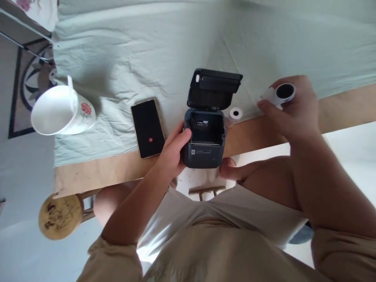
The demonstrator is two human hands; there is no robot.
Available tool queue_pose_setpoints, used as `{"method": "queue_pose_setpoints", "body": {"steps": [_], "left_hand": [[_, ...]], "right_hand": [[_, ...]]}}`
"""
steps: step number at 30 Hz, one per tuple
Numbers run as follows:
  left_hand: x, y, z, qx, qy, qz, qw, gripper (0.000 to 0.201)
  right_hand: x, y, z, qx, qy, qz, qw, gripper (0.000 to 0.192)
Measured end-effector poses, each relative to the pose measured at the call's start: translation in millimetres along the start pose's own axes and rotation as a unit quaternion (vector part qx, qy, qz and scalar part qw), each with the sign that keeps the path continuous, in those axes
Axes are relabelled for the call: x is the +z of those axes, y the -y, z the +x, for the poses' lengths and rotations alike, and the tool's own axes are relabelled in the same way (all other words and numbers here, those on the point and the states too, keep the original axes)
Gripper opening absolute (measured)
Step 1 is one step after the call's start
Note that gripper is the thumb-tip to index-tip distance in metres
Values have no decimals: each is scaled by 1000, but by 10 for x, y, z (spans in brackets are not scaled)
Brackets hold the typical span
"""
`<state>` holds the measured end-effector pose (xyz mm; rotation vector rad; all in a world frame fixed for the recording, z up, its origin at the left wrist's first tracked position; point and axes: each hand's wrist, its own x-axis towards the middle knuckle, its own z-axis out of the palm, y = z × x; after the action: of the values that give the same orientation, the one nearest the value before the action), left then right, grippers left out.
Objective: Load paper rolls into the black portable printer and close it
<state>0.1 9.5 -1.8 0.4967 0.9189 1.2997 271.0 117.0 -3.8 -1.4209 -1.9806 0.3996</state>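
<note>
Head view, from the left: a white mug (60, 110) and dark phone (147, 128) lie on the cloth. Left hand (173, 150) clasps the open printer (207, 129) at the table edge; right hand (289, 107) pinches a paper roll (280, 94), a second roll (235, 114) just beside the printer.

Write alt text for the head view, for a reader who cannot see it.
A person's left hand steadies a small dark printer with its lid open at a table edge, while the right hand holds a paper roll. A phone, a second roll and a white mug lie nearby.
</note>
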Motion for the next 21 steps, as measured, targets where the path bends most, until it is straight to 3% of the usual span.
{"method": "queue_pose_setpoints", "body": {"steps": [4,6,8,12,14,17,21], "left_hand": [[-11,2,-5,1,-1,-13,1000,32],[-11,0,-7,0,-3,-13,1000,33],[-7,-1,-5,-2,-4,-10,1000,32],[2,2,6,1,-9,-1,1000,32],[8,0,8,2,-12,1,1000,36],[23,-11,4,-8,-29,4,1000,40],[41,-30,-5,-14,-49,14,999,43]], "right_hand": [[5,-12,62,114,1,-24,993,47],[-8,-23,70,131,9,-31,991,63],[-40,30,26,101,-14,-24,994,66],[-6,301,-159,-44,-101,11,994,36],[127,416,-220,-112,-30,12,993,43],[394,478,-216,-149,53,6,987,46],[566,475,-129,-92,79,53,991,47]]}}
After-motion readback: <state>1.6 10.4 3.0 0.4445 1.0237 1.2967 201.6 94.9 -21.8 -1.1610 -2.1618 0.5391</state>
